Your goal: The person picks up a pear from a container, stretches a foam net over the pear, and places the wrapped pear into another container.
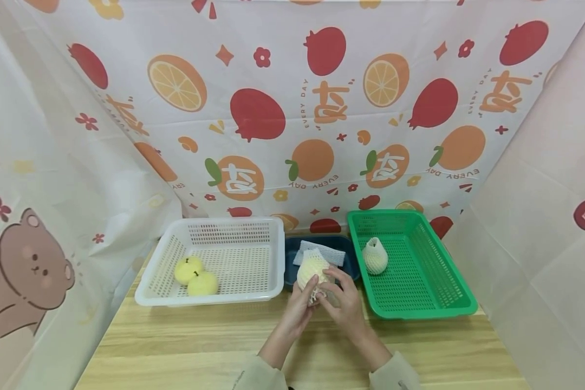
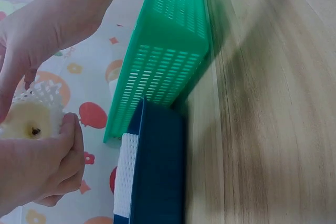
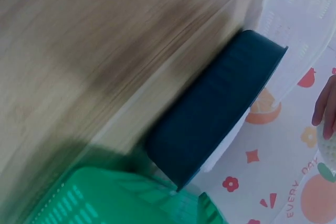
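Over the front of a dark blue tray [image 1: 290,277], both hands are at a round pale-yellow fruit [image 2: 26,119] wrapped in a white foam net [image 1: 313,268]. My left hand [image 1: 297,309] grips the wrapped fruit from the left and below, its fingers curled round it in the left wrist view. With its fingertips, my right hand [image 1: 348,306] pinches the net's near edge. The fruit's dark stem hollow shows through the net's opening. At the right wrist view's edge, only some fingers [image 3: 328,108] and a piece of net show.
More flat foam nets [image 1: 333,253] lie in the blue tray. To the left, a white basket [image 1: 268,295] holds two yellow fruits [image 1: 203,283]. The green basket [image 1: 419,311] at right holds one netted fruit [image 1: 375,257]. A printed cloth hangs behind the wooden table [image 1: 200,346].
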Demonstrator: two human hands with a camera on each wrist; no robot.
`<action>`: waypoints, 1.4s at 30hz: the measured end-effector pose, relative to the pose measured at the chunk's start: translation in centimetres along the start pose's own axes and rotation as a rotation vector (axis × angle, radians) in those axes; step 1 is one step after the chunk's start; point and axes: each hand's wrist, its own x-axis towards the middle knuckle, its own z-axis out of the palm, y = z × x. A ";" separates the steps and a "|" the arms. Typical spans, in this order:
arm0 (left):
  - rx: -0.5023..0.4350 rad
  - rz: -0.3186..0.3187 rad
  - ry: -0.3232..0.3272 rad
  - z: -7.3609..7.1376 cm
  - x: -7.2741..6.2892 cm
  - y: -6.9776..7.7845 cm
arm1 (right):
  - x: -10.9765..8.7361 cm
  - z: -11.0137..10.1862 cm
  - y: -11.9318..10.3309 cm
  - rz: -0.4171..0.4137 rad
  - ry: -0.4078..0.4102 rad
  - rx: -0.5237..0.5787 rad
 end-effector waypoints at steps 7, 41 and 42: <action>0.009 0.010 0.045 0.1 0.1 -0.2 | 0.2 0.0 0.1 -0.014 -0.048 -0.054; 0.476 0.144 0.086 -1.0 -0.2 -0.9 | 1.9 -0.5 -1.0 1.150 -0.287 0.539; 0.479 0.135 0.081 -1.1 -0.3 -0.8 | 1.8 -0.5 -0.9 1.166 -0.280 0.536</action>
